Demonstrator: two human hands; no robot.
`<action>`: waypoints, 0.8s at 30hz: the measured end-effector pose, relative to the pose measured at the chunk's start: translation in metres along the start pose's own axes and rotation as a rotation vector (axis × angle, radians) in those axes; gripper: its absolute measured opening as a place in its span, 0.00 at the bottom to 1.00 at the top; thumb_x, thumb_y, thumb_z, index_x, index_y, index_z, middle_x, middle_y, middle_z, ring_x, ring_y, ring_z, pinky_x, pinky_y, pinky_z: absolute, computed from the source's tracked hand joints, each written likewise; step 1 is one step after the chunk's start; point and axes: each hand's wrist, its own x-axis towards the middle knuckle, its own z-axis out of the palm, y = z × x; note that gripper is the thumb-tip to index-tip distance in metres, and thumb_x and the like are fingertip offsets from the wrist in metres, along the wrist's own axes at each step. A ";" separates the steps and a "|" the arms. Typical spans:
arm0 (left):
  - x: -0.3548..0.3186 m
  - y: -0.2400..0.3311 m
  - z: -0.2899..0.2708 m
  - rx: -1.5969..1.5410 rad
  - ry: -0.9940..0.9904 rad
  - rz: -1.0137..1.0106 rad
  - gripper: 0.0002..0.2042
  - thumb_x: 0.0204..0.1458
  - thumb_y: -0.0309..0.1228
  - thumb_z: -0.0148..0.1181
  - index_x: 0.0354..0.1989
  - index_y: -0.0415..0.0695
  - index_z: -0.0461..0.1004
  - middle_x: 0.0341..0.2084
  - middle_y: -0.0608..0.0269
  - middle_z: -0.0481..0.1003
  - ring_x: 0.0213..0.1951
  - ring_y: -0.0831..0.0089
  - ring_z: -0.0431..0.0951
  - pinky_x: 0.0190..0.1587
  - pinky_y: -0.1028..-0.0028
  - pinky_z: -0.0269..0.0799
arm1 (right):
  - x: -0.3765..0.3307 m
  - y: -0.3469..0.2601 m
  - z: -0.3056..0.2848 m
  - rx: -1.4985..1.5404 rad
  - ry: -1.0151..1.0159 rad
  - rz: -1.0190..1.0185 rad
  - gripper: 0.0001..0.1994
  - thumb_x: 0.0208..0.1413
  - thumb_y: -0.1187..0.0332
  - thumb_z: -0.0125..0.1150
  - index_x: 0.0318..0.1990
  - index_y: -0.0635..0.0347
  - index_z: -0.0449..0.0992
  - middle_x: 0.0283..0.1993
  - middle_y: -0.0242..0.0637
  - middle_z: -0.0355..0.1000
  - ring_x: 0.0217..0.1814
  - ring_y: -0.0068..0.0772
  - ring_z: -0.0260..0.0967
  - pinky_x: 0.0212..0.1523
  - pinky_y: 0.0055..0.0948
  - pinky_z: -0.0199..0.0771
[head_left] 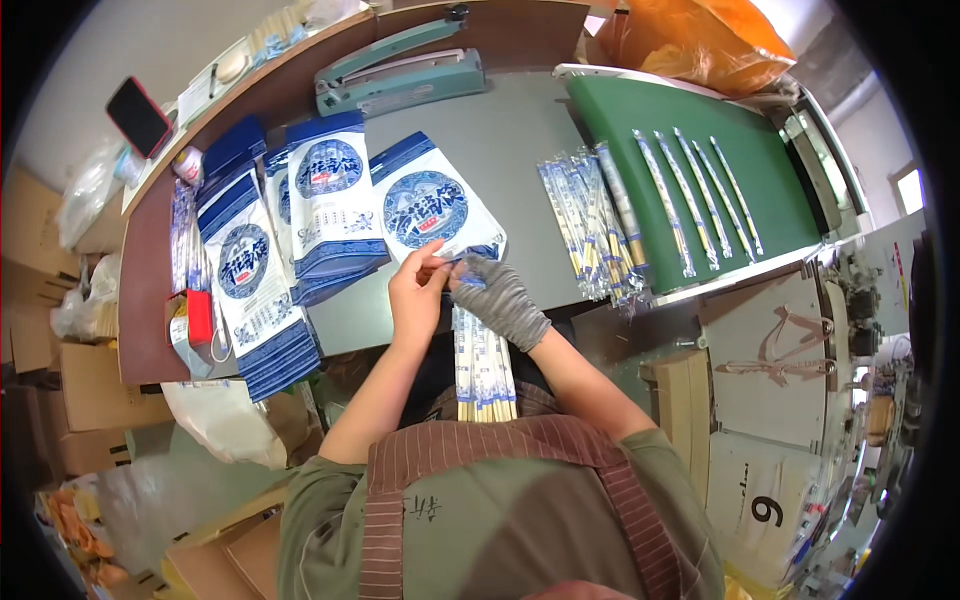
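At frame centre, your left hand [416,298] presses fingertips together at lower edge of white-and-blue bag [427,203], pinched item unclear; your gloved right hand [497,298] curls round top of wrapped stick bundle [484,368], bundle running toward lower centre.

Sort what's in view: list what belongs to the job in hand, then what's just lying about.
Likely part of the job:
- bundle of wrapped sticks under the gloved right hand
- white-and-blue bag just beyond it
- wrapped sticks on the green surface

Apparently lying about:
- phone
- orange bag
- cardboard box
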 end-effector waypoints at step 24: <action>-0.119 0.004 -0.077 0.606 -0.361 0.276 0.20 0.38 0.19 0.60 0.44 0.44 0.73 0.39 0.58 0.69 0.35 0.63 0.74 0.37 0.69 0.72 | -0.127 0.056 -0.009 -0.449 -0.035 -0.176 0.39 0.41 0.65 0.68 0.65 0.46 0.59 0.41 0.38 0.74 0.37 0.41 0.75 0.32 0.35 0.76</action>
